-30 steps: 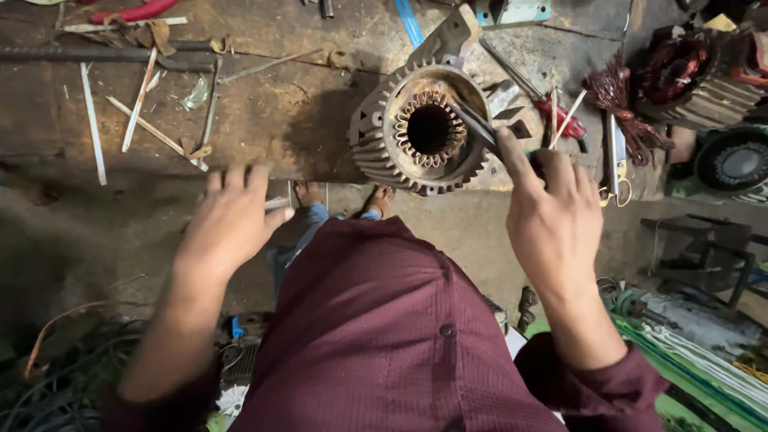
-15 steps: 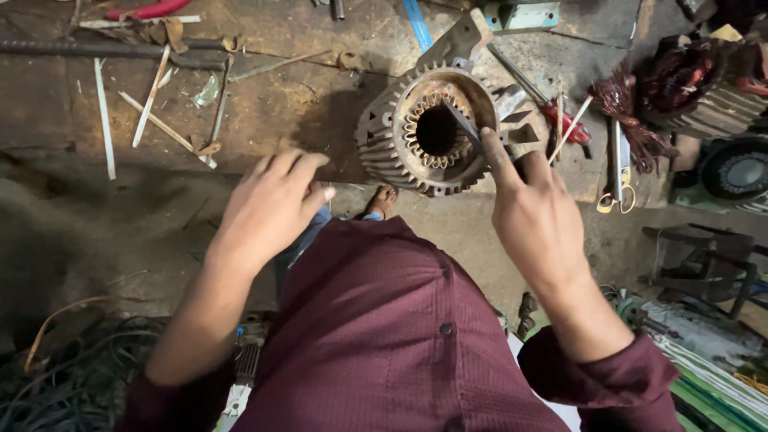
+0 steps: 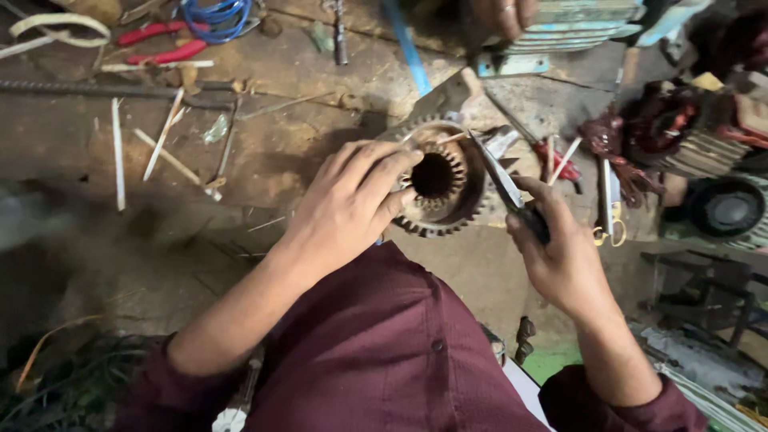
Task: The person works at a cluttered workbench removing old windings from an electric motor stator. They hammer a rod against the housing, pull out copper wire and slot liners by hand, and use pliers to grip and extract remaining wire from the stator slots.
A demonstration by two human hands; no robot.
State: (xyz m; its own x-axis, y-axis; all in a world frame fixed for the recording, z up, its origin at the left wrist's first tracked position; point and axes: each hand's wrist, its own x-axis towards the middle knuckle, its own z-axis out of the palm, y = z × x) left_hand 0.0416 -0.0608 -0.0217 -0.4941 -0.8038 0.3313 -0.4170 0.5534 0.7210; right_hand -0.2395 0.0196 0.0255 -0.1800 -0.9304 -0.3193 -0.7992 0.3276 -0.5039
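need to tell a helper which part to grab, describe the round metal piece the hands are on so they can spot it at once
Start at the worn bench top, near its front edge. The motor stator sits between the left hand and right hand: a rusty ring, toothed inside around a dark bore, unlike the flat sticks and tools nearby.

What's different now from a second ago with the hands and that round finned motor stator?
The left hand rose from the bench edge and now rests on the round finned metal motor stator, gripping its rim. The right hand kept hold of the thin dark blade tool, its tip at the stator's rim. The stator stayed in place.
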